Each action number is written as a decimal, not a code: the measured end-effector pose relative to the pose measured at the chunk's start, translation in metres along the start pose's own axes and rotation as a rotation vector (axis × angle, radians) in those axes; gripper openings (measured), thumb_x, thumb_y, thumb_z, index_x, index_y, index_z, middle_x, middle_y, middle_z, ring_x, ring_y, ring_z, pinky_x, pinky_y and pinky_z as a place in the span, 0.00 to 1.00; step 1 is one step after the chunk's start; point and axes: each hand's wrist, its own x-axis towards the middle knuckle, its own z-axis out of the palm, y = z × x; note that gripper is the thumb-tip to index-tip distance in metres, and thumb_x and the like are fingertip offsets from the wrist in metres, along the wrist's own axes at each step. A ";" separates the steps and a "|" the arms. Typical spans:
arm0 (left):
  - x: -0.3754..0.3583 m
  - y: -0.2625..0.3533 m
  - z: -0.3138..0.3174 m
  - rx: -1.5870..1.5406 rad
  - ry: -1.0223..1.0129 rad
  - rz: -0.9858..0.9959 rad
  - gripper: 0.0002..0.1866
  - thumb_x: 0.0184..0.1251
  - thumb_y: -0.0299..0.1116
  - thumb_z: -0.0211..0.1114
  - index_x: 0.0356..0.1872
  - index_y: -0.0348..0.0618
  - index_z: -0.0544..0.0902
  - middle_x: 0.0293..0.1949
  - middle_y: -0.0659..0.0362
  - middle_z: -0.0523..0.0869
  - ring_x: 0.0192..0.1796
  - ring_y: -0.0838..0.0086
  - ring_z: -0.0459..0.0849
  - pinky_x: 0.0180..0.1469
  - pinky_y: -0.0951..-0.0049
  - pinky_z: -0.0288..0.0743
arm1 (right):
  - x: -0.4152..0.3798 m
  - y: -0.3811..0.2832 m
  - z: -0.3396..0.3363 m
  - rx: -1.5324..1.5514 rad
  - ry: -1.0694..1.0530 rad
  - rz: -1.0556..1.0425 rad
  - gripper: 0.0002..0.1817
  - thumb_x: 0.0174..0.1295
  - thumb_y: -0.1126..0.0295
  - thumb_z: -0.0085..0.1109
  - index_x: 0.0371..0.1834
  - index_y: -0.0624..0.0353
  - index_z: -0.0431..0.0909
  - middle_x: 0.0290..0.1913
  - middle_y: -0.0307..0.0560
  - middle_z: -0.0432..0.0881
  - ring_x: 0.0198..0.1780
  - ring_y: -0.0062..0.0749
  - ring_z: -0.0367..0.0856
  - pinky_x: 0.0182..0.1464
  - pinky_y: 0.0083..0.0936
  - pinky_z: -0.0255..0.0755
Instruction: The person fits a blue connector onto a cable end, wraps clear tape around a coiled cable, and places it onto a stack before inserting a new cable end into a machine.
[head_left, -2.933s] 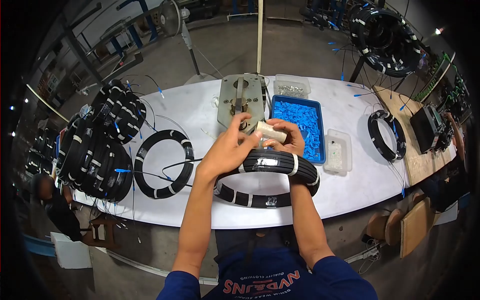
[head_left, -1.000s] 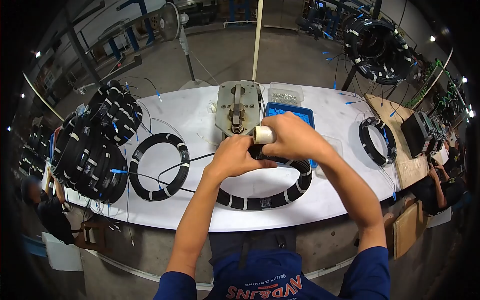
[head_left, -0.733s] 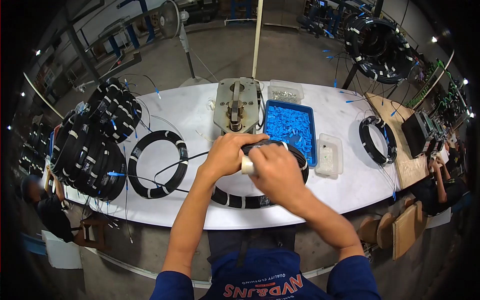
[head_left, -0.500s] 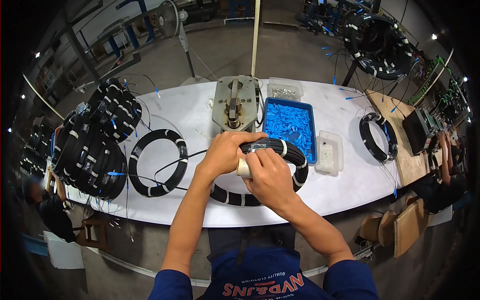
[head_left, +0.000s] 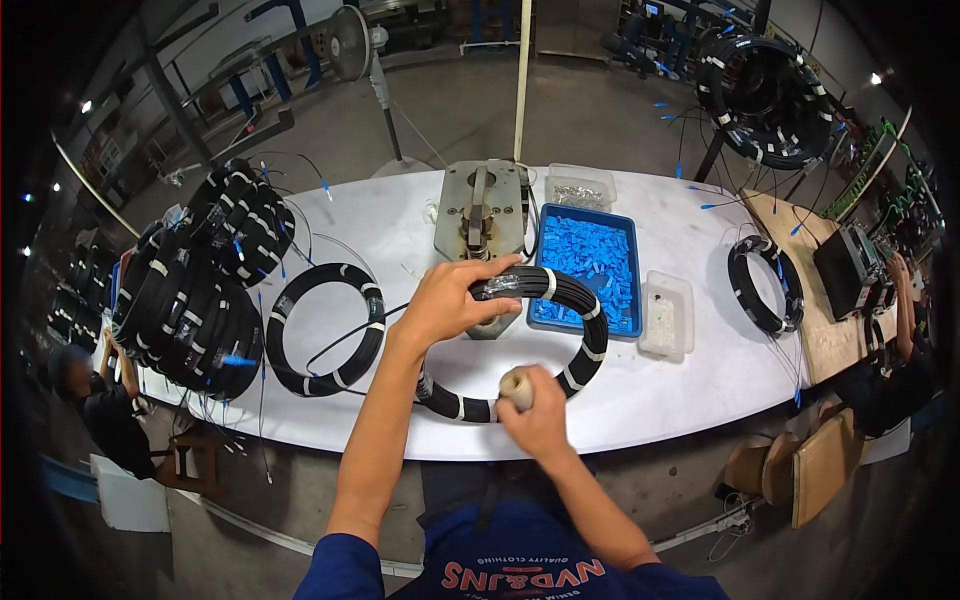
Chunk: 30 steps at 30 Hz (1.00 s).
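A black cable coil (head_left: pixel 590 350), bound with white bands, is tilted up over the white table. My left hand (head_left: pixel 455 300) is closed around its upper left part, thumb and fingers on either side of the cable. Shiny clear wrap (head_left: pixel 497 287) shows on the coil beside that hand. My right hand (head_left: pixel 540 418) grips a small beige roll of tape (head_left: pixel 517 388) with a hollow core, at the coil's lower inner edge. A metal press-like device (head_left: pixel 482 215) stands just beyond my left hand.
A blue tray (head_left: pixel 635 290) of blue connectors and two clear plastic boxes (head_left: pixel 668 315) (head_left: pixel 582 185) stand to the right. Another coil (head_left: pixel 375 335) lies left, near stacked coils (head_left: pixel 190 300). One coil (head_left: pixel 765 285) lies far right. People work at both sides.
My right hand has moved down and toward me with the roll, away from the coil's top. The left hand keeps its hold, and the coil's upper part is uncovered.
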 end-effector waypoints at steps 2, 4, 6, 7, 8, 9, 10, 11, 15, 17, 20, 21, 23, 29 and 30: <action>0.000 -0.011 0.006 -0.014 0.012 0.080 0.28 0.51 0.44 0.78 0.56 0.52 0.86 0.49 0.54 0.89 0.43 0.64 0.89 0.48 0.69 0.79 | 0.016 0.020 -0.002 -0.106 0.022 -0.025 0.22 0.51 0.68 0.67 0.49 0.66 0.77 0.42 0.60 0.79 0.45 0.58 0.77 0.53 0.43 0.72; 0.000 -0.015 0.012 -0.026 0.081 0.307 0.27 0.54 0.43 0.77 0.58 0.53 0.85 0.52 0.55 0.88 0.46 0.64 0.89 0.49 0.68 0.81 | 0.029 0.041 0.003 -0.218 0.041 -0.049 0.22 0.54 0.66 0.67 0.50 0.67 0.77 0.44 0.63 0.78 0.47 0.60 0.74 0.56 0.46 0.69; -0.001 -0.011 0.013 -0.004 0.052 0.295 0.26 0.55 0.43 0.75 0.58 0.55 0.85 0.54 0.56 0.87 0.47 0.63 0.88 0.49 0.67 0.81 | 0.039 0.069 0.015 -0.180 -0.009 0.159 0.21 0.58 0.62 0.66 0.49 0.66 0.77 0.49 0.67 0.76 0.55 0.66 0.70 0.61 0.50 0.65; -0.001 -0.010 0.013 0.025 0.025 0.281 0.25 0.57 0.43 0.74 0.58 0.57 0.85 0.55 0.57 0.86 0.47 0.63 0.88 0.49 0.67 0.82 | 0.040 0.099 0.026 -0.240 0.009 0.119 0.23 0.59 0.59 0.68 0.49 0.67 0.77 0.50 0.65 0.78 0.57 0.63 0.74 0.61 0.48 0.68; -0.001 -0.012 0.016 0.024 0.022 0.279 0.25 0.57 0.43 0.74 0.58 0.57 0.85 0.55 0.57 0.86 0.47 0.63 0.88 0.49 0.67 0.82 | 0.043 0.105 0.026 -0.240 0.008 0.123 0.23 0.59 0.59 0.68 0.49 0.67 0.77 0.50 0.65 0.78 0.57 0.63 0.74 0.61 0.48 0.68; 0.001 -0.014 0.020 0.139 0.074 0.378 0.23 0.59 0.43 0.73 0.58 0.59 0.85 0.56 0.57 0.86 0.47 0.62 0.88 0.48 0.66 0.82 | 0.050 0.109 0.026 -0.194 -0.040 0.205 0.24 0.57 0.59 0.70 0.50 0.66 0.77 0.50 0.63 0.79 0.56 0.60 0.75 0.60 0.46 0.70; 0.002 -0.015 0.022 0.255 0.127 0.476 0.22 0.60 0.44 0.71 0.57 0.62 0.85 0.57 0.57 0.85 0.46 0.61 0.88 0.46 0.66 0.82 | 0.053 0.114 0.027 -0.146 -0.088 0.286 0.25 0.56 0.60 0.72 0.51 0.66 0.77 0.50 0.61 0.80 0.56 0.57 0.77 0.60 0.44 0.71; 0.002 -0.016 0.024 0.256 0.124 0.476 0.22 0.60 0.44 0.71 0.57 0.62 0.85 0.57 0.57 0.85 0.46 0.61 0.88 0.46 0.66 0.82 | 0.052 0.125 0.031 -0.239 -0.057 0.193 0.25 0.51 0.64 0.75 0.49 0.63 0.76 0.48 0.57 0.82 0.52 0.53 0.81 0.56 0.42 0.74; 0.001 -0.017 0.025 0.357 0.146 0.529 0.21 0.61 0.44 0.70 0.58 0.68 0.84 0.58 0.59 0.84 0.43 0.60 0.87 0.45 0.64 0.83 | 0.046 0.135 0.037 -0.315 -0.186 0.350 0.24 0.47 0.69 0.77 0.44 0.61 0.73 0.47 0.57 0.82 0.50 0.55 0.81 0.53 0.46 0.75; 0.003 -0.019 0.025 0.361 0.155 0.547 0.22 0.61 0.43 0.70 0.58 0.69 0.84 0.58 0.60 0.84 0.42 0.61 0.87 0.44 0.64 0.83 | 0.047 0.135 0.040 -0.345 -0.200 0.336 0.27 0.46 0.69 0.77 0.47 0.61 0.72 0.47 0.56 0.82 0.51 0.55 0.81 0.53 0.45 0.75; -0.001 -0.015 0.025 0.382 0.126 0.563 0.27 0.58 0.40 0.72 0.62 0.70 0.82 0.58 0.60 0.84 0.44 0.61 0.86 0.46 0.64 0.82 | 0.038 0.140 0.041 -0.369 -0.189 0.259 0.36 0.46 0.68 0.78 0.57 0.63 0.68 0.48 0.57 0.80 0.54 0.56 0.78 0.57 0.45 0.73; -0.002 -0.010 0.025 0.404 0.103 0.548 0.30 0.55 0.39 0.73 0.63 0.71 0.80 0.59 0.60 0.83 0.46 0.61 0.86 0.47 0.64 0.82 | 0.035 0.134 0.040 -0.408 -0.089 0.176 0.39 0.46 0.67 0.77 0.61 0.63 0.65 0.48 0.57 0.80 0.55 0.58 0.77 0.58 0.45 0.71; -0.003 -0.007 0.022 0.433 0.048 0.537 0.40 0.50 0.32 0.75 0.69 0.70 0.74 0.61 0.59 0.82 0.50 0.61 0.85 0.52 0.65 0.81 | 0.036 0.099 0.023 -0.367 0.006 0.129 0.40 0.49 0.68 0.76 0.65 0.63 0.66 0.52 0.59 0.77 0.59 0.60 0.72 0.61 0.45 0.68; -0.018 -0.006 0.014 0.241 0.091 0.439 0.43 0.49 0.28 0.74 0.72 0.48 0.69 0.63 0.56 0.81 0.54 0.58 0.84 0.56 0.63 0.80 | -0.015 0.070 -0.029 -0.355 0.453 -0.306 0.31 0.49 0.73 0.74 0.58 0.63 0.71 0.55 0.53 0.72 0.55 0.46 0.70 0.59 0.39 0.63; -0.021 -0.007 0.012 0.225 0.105 0.425 0.44 0.49 0.27 0.74 0.72 0.46 0.69 0.63 0.56 0.81 0.55 0.58 0.84 0.56 0.63 0.80 | -0.021 0.075 -0.033 -0.355 0.587 -0.281 0.34 0.49 0.71 0.75 0.60 0.63 0.69 0.56 0.51 0.70 0.56 0.45 0.69 0.59 0.37 0.62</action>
